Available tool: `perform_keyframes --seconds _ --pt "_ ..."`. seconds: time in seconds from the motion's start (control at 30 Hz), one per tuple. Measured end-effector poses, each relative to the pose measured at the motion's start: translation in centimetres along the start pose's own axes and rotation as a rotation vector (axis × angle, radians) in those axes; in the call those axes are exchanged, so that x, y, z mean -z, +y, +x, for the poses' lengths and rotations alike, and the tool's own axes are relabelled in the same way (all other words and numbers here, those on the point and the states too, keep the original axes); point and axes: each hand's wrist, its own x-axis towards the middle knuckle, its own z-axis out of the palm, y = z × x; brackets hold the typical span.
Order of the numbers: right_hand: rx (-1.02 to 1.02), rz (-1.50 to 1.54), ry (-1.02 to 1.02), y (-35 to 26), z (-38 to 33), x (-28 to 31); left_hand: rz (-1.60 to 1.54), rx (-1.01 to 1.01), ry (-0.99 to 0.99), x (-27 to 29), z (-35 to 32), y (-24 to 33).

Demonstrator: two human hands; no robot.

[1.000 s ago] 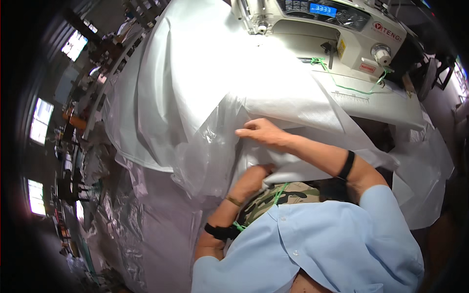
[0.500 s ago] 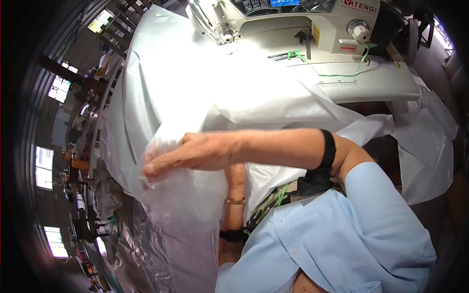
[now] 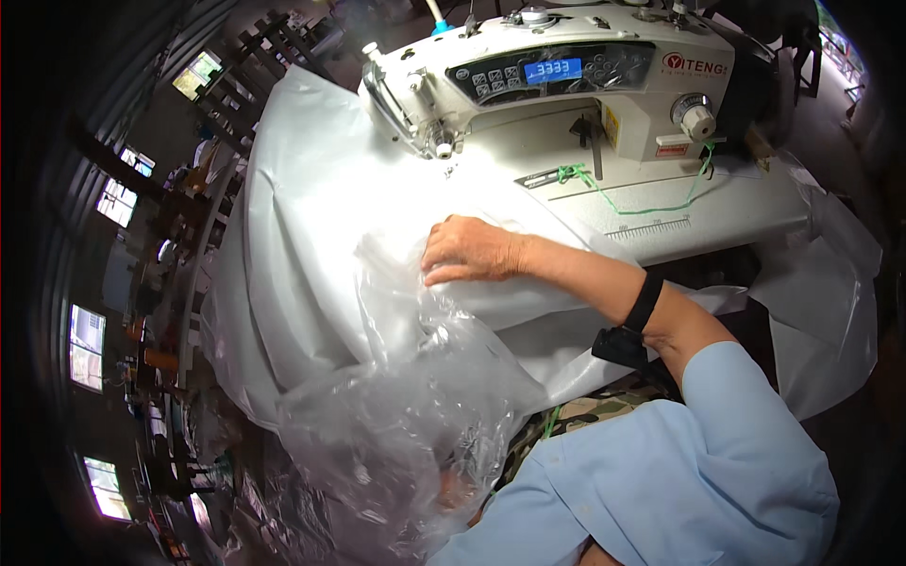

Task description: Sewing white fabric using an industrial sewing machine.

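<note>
My right hand is closed on the upper edge of a clear plastic sheet, its fingers pinched together. The crinkled sheet hangs from there toward my lap. Behind it my left arm shows only as a blurred skin tone, and the fingers of that hand are hidden. Under the right hand lies a large white sheet of material, draped in folds over the sewing table. The white sewing machine stands beyond my hand, its needle area brightly lit above the white material.
Green thread runs loosely across the machine bed beside dark tweezers. A ruler scale marks the table's near edge. More white material hangs at the right. Dim racks and windows line the left side.
My right hand has moved right and away from me, drawing the clear plastic across. The left forearm, plainly visible before, is now behind the plastic. The view has tilted up, showing more of the machine.
</note>
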Motion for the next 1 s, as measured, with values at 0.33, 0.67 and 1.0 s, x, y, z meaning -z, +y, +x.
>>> perform_keyframes --seconds 0.33,0.67,1.0 --pt "-0.191 -0.131 -0.17 -1.9 1.0 -3.1 0.017 0.101 -0.093 1.9 1.6 -1.6" --pt "-0.018 -0.287 0.371 -2.2 2.6 -11.4 0.035 0.243 -0.273 4.8 1.4 -6.2" --pt "-0.125 -0.441 0.378 -3.7 4.6 -10.9 0.062 0.414 -0.43 8.4 -3.4 -10.1"
